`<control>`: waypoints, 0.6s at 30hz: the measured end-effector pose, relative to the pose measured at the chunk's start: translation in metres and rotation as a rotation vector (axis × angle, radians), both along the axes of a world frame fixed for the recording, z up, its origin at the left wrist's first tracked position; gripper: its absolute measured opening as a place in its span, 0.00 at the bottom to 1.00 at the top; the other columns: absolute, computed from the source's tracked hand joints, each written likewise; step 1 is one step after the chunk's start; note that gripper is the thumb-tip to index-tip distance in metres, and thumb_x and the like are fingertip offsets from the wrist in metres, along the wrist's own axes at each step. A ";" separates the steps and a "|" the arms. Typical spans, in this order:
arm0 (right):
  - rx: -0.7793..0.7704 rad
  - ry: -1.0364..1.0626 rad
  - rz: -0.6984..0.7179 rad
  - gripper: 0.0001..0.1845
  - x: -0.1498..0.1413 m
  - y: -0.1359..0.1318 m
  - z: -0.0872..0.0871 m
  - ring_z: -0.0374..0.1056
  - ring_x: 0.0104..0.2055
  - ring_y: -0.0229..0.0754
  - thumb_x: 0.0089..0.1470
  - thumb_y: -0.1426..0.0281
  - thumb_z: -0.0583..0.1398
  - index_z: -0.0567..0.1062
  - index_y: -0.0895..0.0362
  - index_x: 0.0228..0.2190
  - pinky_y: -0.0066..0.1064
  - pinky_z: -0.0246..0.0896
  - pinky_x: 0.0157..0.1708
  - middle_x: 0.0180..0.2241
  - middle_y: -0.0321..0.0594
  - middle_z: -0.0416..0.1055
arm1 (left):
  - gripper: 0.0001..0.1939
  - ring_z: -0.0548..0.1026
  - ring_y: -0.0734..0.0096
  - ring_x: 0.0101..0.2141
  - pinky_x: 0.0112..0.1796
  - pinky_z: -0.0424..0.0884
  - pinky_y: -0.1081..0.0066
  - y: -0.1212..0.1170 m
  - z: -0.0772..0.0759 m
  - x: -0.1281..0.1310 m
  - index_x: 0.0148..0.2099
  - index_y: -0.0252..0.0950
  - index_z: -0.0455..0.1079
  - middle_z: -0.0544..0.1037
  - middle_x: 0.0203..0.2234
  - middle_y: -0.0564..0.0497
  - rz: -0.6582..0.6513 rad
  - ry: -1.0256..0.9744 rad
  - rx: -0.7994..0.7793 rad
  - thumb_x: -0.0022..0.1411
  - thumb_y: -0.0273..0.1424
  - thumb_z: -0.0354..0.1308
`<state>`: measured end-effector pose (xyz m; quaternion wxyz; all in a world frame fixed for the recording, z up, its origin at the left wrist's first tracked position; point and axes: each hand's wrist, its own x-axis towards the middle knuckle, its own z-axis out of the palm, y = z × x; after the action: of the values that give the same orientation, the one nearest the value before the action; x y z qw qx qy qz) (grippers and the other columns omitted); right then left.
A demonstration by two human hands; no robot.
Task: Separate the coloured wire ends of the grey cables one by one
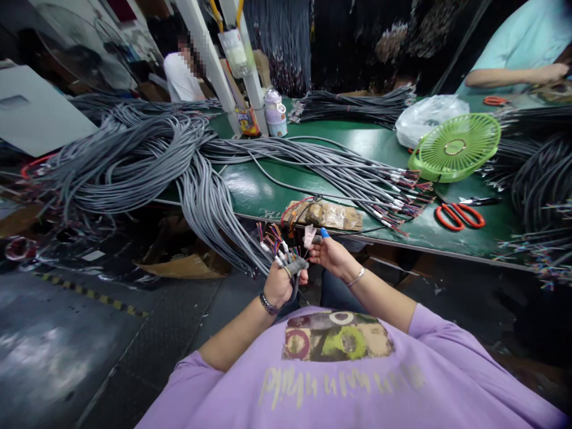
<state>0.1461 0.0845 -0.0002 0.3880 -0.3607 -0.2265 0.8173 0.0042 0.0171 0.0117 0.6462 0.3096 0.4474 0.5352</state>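
My left hand (280,282) is wrapped around the ends of several grey cables (250,244). Thin coloured wires (277,237) fan out from their stripped ends, past white sleeves. Grey wrapping covers its thumb. Close by on the right, my right hand (333,256) has its fingers drawn together beside the wire tips. Whatever lies between those fingers is too small to make out. A blue finger cover (324,233) and a pale one (309,236) show on it. Just beyond, a taped cardboard piece (333,215) with thin red and black leads lies at the table edge.
Grey cable bundles (147,155) cover the left of the green table (250,187). Orange-handled scissors (460,216), a green fan (456,148) and a plastic bag (429,116) sit at right. A bottle (275,113) stands by a post. Co-workers are across the table.
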 end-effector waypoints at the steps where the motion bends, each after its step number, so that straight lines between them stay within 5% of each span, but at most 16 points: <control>1: 0.000 0.029 0.046 0.23 0.000 0.005 0.001 0.63 0.23 0.33 0.52 0.51 0.57 0.73 0.59 0.28 0.26 0.61 0.25 0.26 0.39 0.71 | 0.13 0.68 0.77 0.15 0.18 0.66 0.75 0.002 0.002 0.001 0.26 0.32 0.71 0.72 0.15 0.53 -0.005 -0.013 0.000 0.46 0.37 0.66; 9: 0.153 -0.029 0.051 0.21 -0.006 0.010 0.003 0.59 0.21 0.32 0.45 0.52 0.63 0.73 0.59 0.26 0.25 0.58 0.23 0.20 0.34 0.66 | 0.13 0.67 0.77 0.14 0.17 0.65 0.76 0.014 0.009 0.008 0.27 0.31 0.72 0.71 0.13 0.53 -0.014 -0.010 -0.013 0.45 0.37 0.66; 15: 0.374 -0.266 -0.233 0.24 -0.010 0.006 -0.004 0.53 0.19 0.30 0.43 0.48 0.62 0.69 0.58 0.20 0.25 0.50 0.21 0.17 0.31 0.62 | 0.12 0.67 0.76 0.14 0.17 0.65 0.75 0.016 0.005 0.008 0.26 0.31 0.71 0.71 0.13 0.53 -0.009 -0.026 -0.004 0.45 0.35 0.65; 18: 0.307 -0.097 -0.114 0.26 -0.014 0.009 -0.006 0.55 0.20 0.31 0.45 0.46 0.59 0.73 0.59 0.25 0.25 0.53 0.23 0.19 0.33 0.64 | 0.12 0.67 0.77 0.14 0.16 0.64 0.76 0.016 0.006 0.010 0.26 0.31 0.70 0.72 0.14 0.53 0.002 -0.027 -0.020 0.44 0.35 0.66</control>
<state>0.1319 0.0931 -0.0058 0.4729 -0.3486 -0.3465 0.7313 0.0140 0.0334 0.0177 0.6548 0.2954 0.4443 0.5353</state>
